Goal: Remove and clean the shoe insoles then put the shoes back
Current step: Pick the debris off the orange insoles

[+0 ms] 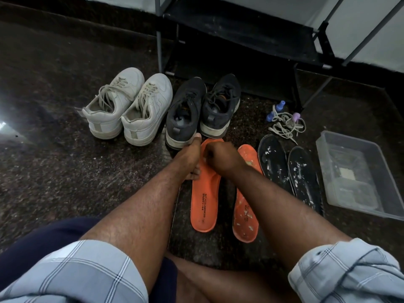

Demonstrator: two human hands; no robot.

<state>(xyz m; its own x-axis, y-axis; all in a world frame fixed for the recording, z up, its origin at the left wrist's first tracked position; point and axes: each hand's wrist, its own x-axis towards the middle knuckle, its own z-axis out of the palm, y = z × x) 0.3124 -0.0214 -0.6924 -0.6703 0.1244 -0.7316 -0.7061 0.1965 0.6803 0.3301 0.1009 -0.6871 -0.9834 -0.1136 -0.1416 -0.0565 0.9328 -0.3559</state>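
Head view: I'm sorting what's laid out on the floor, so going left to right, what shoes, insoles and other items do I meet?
White sneakers → dark sneakers → orange insoles → black insoles → clear plastic tub.

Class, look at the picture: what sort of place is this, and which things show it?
Probably a home floor beside a shoe rack: white sneakers and dark sneakers stand on dark speckled flooring, with insoles laid out.

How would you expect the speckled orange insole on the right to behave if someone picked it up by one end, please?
The speckled orange insole looks thin and foam-like, so it would probably flex and droop. It likely weighs little for its length. The white flecks covering it might shed or smear under the fingers.
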